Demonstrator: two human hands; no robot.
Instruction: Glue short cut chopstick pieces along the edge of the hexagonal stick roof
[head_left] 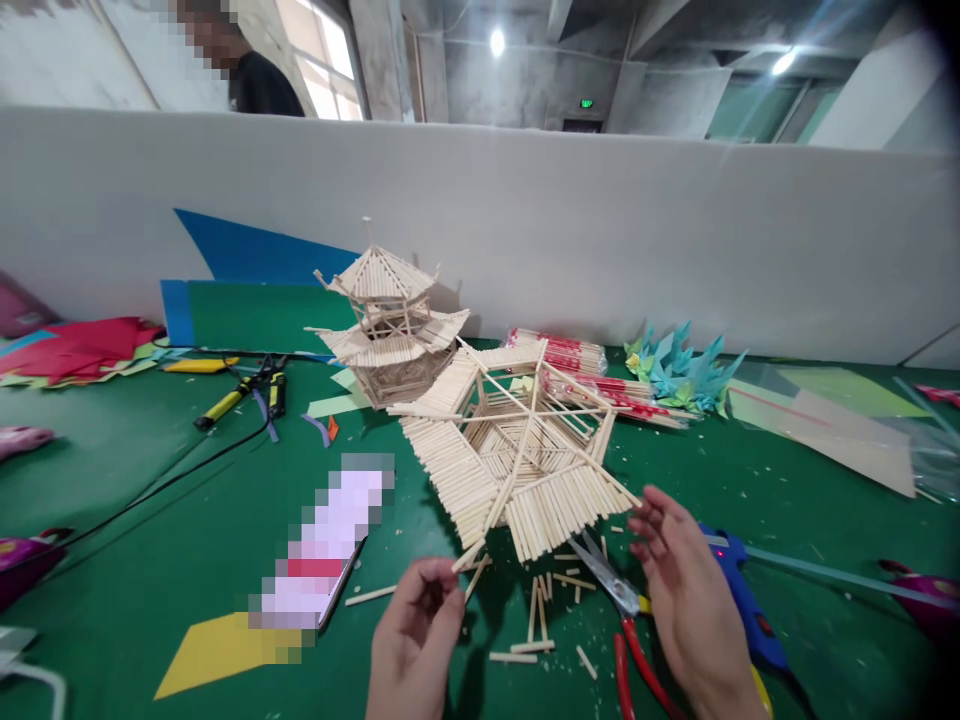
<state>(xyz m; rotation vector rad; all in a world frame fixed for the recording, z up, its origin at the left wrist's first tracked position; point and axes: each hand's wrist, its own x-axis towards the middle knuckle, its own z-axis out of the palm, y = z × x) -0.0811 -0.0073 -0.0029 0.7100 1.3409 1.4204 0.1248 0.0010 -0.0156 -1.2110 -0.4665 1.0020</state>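
A hexagonal roof frame (517,450) of thin wooden sticks lies on the green table, just beyond both hands. My left hand (416,635) is closed in a pinch on a short wooden stick (466,556) at the frame's near corner. My right hand (686,600) hovers beside the frame's right edge with fingers spread, holding nothing. Under that hand lie red-handled scissors (615,600) and a blue glue gun (742,600). Several cut stick pieces (536,625) are scattered between the hands.
A finished stick pagoda (386,325) stands behind the frame. Packs of sticks (577,365) and paper cranes (679,370) lie to the right. A phone (322,555), yellow paper (214,650), tools with a black cable (240,395) sit left. A person stands behind the white partition (600,230).
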